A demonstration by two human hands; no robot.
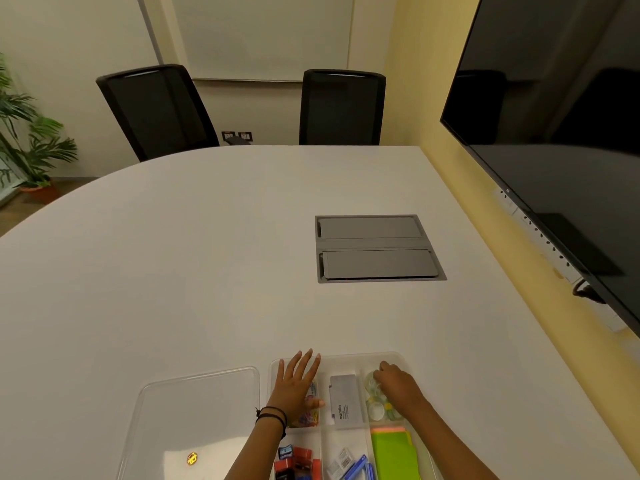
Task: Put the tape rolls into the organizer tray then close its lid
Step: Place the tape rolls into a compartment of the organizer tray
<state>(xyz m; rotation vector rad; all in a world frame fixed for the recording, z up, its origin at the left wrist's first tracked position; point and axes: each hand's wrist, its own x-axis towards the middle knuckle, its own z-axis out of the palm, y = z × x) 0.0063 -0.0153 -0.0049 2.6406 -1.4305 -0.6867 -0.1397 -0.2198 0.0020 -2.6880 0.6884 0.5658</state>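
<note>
A clear plastic organizer tray [349,358] with several compartments sits at the table's near edge. Clear tape rolls [375,408] lie in its far right compartment. My right hand [394,384] rests over that compartment with fingers curled down on the rolls; whether it grips one is unclear. My left hand [298,386] lies flat with spread fingers over the tray's far left compartment, covering colourful clips. The clear lid [194,420] lies flat on the table to the left of the tray, apart from it.
Other compartments hold a grey box [346,400], green and orange sticky notes [394,452], sharpeners [294,460] and blue items. A grey cable hatch [377,249] is set into the white table. Two black chairs stand beyond; a large dark screen [561,133] hangs on the right.
</note>
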